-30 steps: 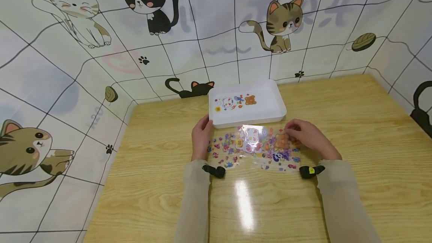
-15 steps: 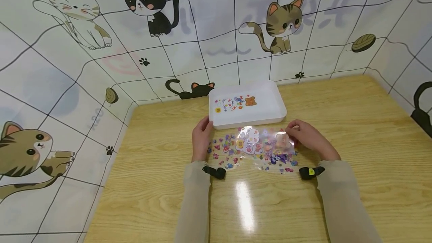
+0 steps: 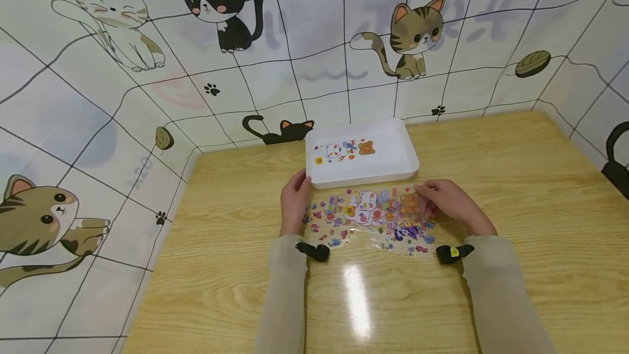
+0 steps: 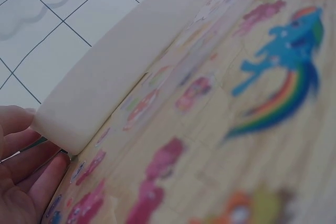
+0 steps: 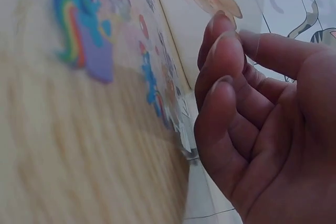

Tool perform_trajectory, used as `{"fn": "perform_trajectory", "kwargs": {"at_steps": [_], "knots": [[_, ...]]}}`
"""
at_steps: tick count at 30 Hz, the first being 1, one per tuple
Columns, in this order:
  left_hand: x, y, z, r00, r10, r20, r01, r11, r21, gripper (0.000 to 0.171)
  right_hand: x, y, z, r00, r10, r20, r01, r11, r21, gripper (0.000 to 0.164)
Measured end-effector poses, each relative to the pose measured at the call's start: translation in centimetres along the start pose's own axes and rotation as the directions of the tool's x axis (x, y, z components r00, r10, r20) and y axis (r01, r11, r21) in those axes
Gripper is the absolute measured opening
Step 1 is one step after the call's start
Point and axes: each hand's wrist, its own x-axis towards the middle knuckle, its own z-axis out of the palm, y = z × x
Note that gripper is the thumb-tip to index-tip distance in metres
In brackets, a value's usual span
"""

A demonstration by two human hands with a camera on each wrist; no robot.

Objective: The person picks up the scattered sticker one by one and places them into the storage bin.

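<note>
In the head view my left hand [image 3: 295,202] is at the near left corner of a white tray [image 3: 393,149], thumb by the front wall and fingers at the side. The left wrist view shows those fingers holding the tray's corner [image 4: 55,124]. Between thumb and fingertips my right hand [image 3: 453,201] pinches the right end of a clear sticker sheet [image 3: 367,201]. White bears and a brown bear are printed on it. This sheet stands raised over other clear sticker sheets [image 3: 334,234] on the table, partly hiding them. In the right wrist view its edge [image 5: 252,9] runs between thumb and fingers.
Stickers [image 3: 332,151] with a white bear, a brown bear and small shapes are in the tray, at its left and middle. The wooden table [image 3: 226,288] meets a cat-patterned wall covering [image 3: 319,42] right behind the tray.
The right hand has tilted the held sheet, so the glare on it is gone and its bears show clearly. The left hand stays at the tray corner.
</note>
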Motion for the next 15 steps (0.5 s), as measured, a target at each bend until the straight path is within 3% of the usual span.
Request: {"fn": "perform_trajectory", "kwargs": {"at_steps": [7, 15], "knots": [[-0.15, 0.02, -0.13, 1.000, -0.007, 0.002, 0.007, 1.000, -0.001, 0.038, -0.16, -0.20, -0.04, 0.999, 0.025, 0.029, -0.027, 0.996, 0.081, 0.048], [-0.05, 0.06, -0.03, 1.000, 0.013, 0.003, -0.013, 1.000, 0.000, 0.038, -0.22, -0.05, -0.27, 0.994, -0.019, 0.111, 0.010, 0.997, 0.076, 0.038]]}}
